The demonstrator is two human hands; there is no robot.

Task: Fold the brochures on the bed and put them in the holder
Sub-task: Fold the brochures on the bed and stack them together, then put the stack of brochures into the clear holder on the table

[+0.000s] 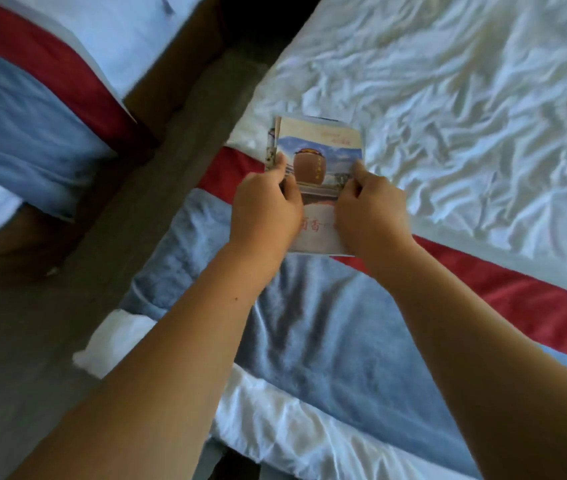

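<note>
Both hands hold one stack of brochures (320,157) just above the bed (465,98): left hand (264,206) pinches its left edge, right hand (368,209) pinches the right. Judged step: squaring folded brochures. No holder is in view; the next move calls for locating it and carrying the stack over.
</note>
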